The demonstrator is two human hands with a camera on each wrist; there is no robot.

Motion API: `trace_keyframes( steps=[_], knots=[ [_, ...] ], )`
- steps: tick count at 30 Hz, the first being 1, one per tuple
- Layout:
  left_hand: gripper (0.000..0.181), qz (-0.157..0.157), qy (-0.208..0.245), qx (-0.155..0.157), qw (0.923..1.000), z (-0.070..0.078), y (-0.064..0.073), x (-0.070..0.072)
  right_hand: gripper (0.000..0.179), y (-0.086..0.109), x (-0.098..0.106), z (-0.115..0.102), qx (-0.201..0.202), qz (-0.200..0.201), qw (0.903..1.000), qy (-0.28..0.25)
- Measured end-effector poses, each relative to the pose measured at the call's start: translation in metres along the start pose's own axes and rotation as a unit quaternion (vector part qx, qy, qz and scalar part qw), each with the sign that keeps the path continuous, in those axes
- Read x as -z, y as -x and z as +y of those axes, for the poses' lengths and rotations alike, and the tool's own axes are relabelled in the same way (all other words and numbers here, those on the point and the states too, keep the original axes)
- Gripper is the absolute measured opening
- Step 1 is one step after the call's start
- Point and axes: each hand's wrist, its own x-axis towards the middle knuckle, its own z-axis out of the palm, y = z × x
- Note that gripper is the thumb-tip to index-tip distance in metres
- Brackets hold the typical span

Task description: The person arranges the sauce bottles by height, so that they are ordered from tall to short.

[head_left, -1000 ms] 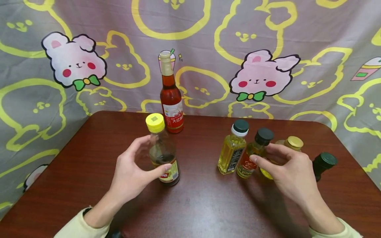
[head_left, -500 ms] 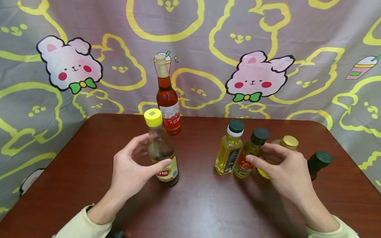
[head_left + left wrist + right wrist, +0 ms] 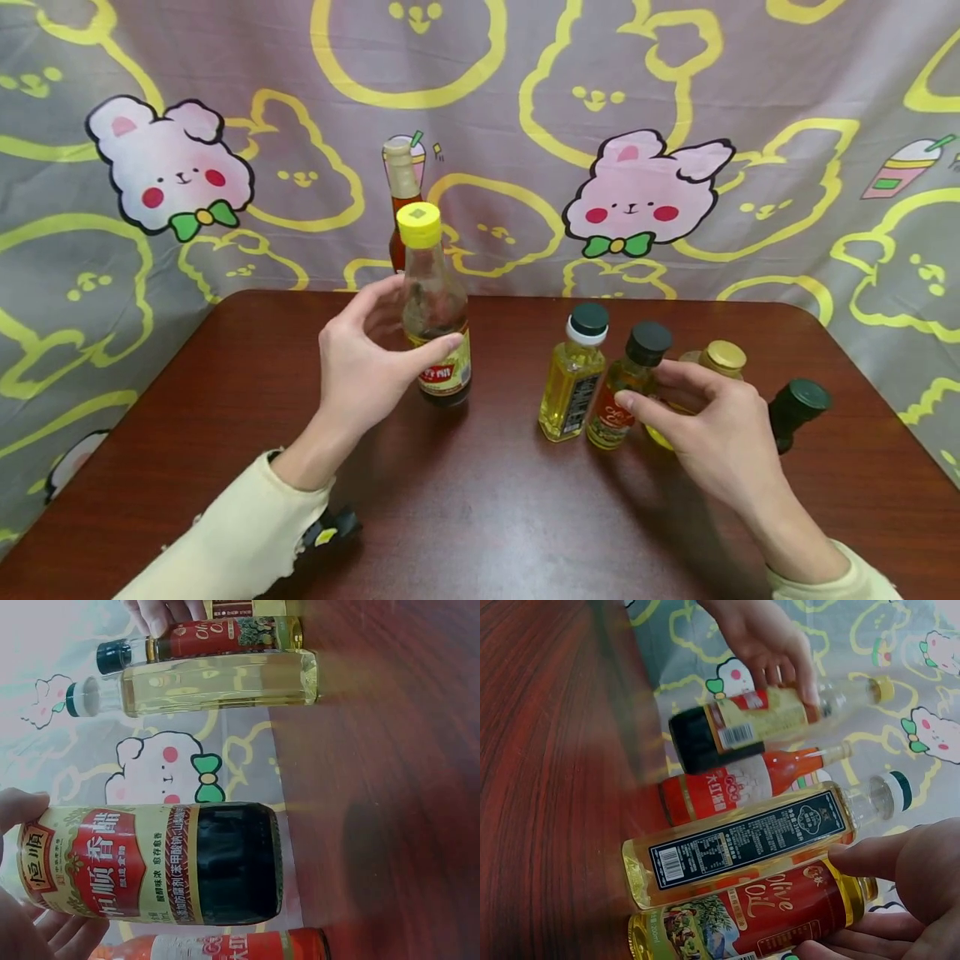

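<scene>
At far left, a person's left hand [image 3: 367, 367] raises a yellow-capped Hengshun aromatic vinegar bottle [image 3: 435, 308] off the dark wooden surface [image 3: 480, 517], its grip clamped around the glass with the thumb across the label and fingers behind. Half a second earlier the bottle stood nearer the person; now its base hangs clear in the left wrist view, and it appears higher and farther forward, nearly upright. The shift suggests that the work has passed from taking hold to carrying, with the bottle not yet set down.

Behind it, a tall red vinegar bottle [image 3: 403, 179] with a cream neck stands near the patterned backdrop [image 3: 487, 133], its lower half now hidden by the raised one.

Right of center, a square-sided bottle of pale oil [image 3: 572, 383] stands upright under a dark green cap and white collar. Just beside it is a red-labelled olive oil bottle [image 3: 611, 417], upright on the surface; whether the two touch cannot be told. The right hand [image 3: 720, 425] has its grip closed on the olive oil, thumb in front and fingers behind, and appears unmoved throughout. Beyond that hand are a gold-capped bottle [image 3: 724, 357], partly hidden, and, farthest right, a green-capped dark bottle [image 3: 798, 408].
</scene>
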Motion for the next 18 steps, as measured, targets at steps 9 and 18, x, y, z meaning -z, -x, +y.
trace_keyframes(
  steps=[9,18],
  knots=[
    [0.075,0.007,0.007,0.032,0.9994,0.005,-0.027,-0.03,0.068,0.001,0.001,0.0,0.01,0.01,0.9999,0.01],
    [0.07,0.03,0.014,0.061,0.9976,0.0,-0.048,-0.057,0.063,0.0,0.0,0.0,0.017,0.014,0.9998,0.002]
  ],
)
